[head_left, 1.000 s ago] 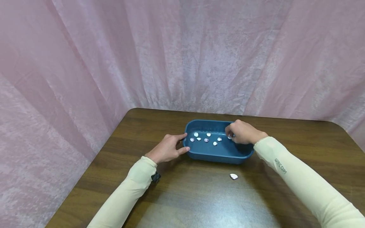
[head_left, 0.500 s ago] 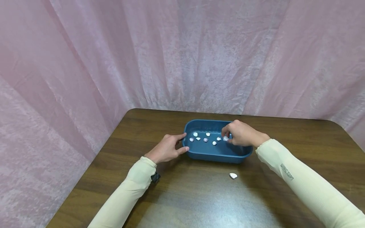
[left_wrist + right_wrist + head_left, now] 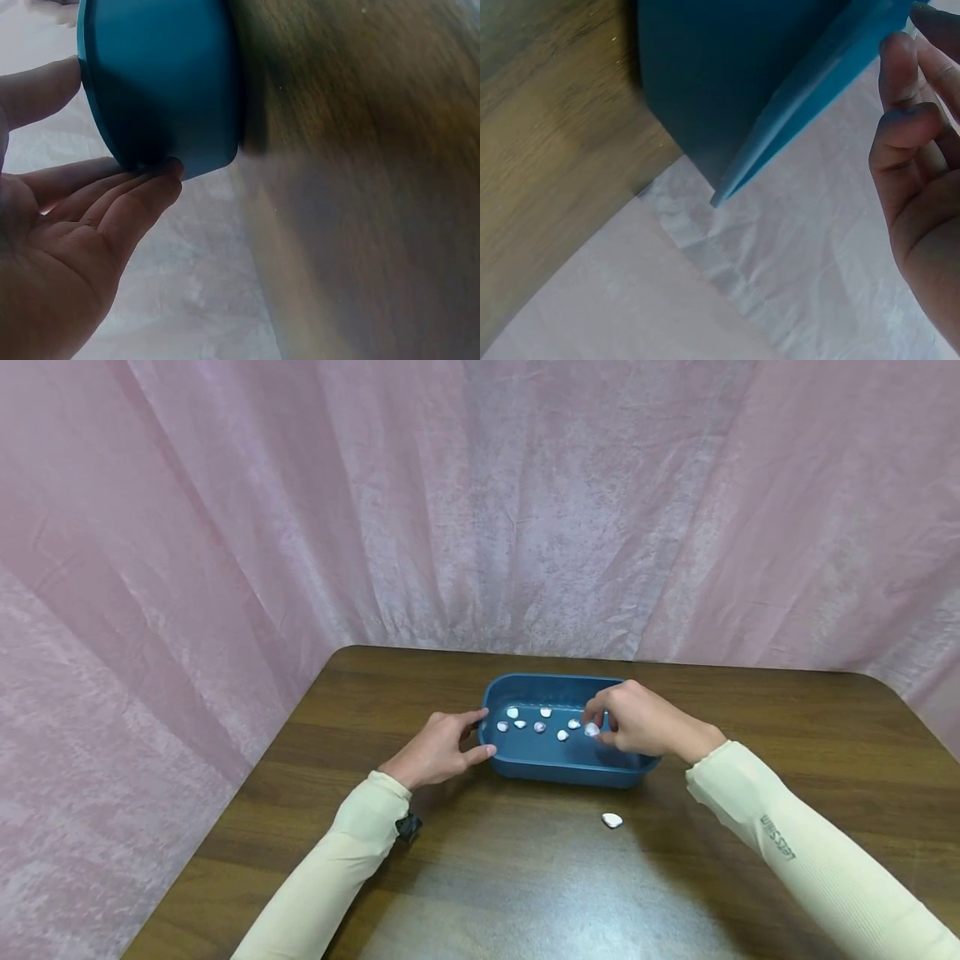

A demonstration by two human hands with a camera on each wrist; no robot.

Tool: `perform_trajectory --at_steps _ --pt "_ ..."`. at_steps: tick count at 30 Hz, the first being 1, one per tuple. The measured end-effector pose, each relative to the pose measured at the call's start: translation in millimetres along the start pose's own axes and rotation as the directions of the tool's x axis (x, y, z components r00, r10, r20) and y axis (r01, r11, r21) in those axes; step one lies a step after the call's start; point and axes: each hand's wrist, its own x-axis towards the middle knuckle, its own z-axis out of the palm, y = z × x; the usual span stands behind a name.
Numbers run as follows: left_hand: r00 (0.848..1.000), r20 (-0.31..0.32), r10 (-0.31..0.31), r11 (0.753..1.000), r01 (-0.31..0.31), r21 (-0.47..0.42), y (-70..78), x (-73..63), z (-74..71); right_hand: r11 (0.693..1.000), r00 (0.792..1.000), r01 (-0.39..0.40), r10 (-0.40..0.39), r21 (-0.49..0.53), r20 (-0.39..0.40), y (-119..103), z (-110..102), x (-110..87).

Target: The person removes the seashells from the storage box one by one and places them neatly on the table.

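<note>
A blue plastic tub stands on the wooden table. Several small white and purplish seashells lie spread over its floor, mostly in the left half and middle. My left hand touches the tub's left end; its thumb and straight fingers rest against rim and outer wall in the left wrist view. Over the tub's right part, my right hand pinches a whitish seashell between thumb and fingertips. That shell is barely visible in the right wrist view, at the frame's edge.
One white seashell lies on the table in front of the tub. A pink curtain hangs behind the table and along its left side.
My right hand has lifted the seashell off the tub's floor, first moving left, then slightly back to the right and nearer. The left hand stays at the tub's end.
</note>
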Motion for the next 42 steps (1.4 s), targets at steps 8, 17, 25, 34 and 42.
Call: perform_trajectory --at_steps 8,17,25,34,42 --pt "1.0 -0.01 0.008 0.997 -0.008 -0.08 -1.3 1.8 0.7 0.999 0.999 0.032 -0.03 0.039 -0.039 -11.8 0.7 -9.5" --pt "0.999 -0.005 -0.051 0.986 0.049 -0.16 -3.5 4.2 -0.5 0.994 0.996 0.081 -0.077 0.073 -0.055 -22.0 1.3 -18.2" --pt "0.996 0.019 -0.087 0.978 0.089 -0.191 -2.6 6.8 -4.6 0.993 0.995 0.09 -0.085 0.079 -0.057 -26.3 3.7 -25.5" --pt "0.997 0.048 -0.065 0.985 0.071 -0.154 -4.2 7.1 -6.9 0.987 0.99 0.123 -0.115 0.103 -0.077 -32.3 8.7 -30.9" --pt "0.996 0.081 -0.033 0.979 0.049 -0.2 -4.8 7.4 -10.5 0.981 0.985 0.146 -0.132 0.13 -0.112 -38.3 15.2 -36.7"
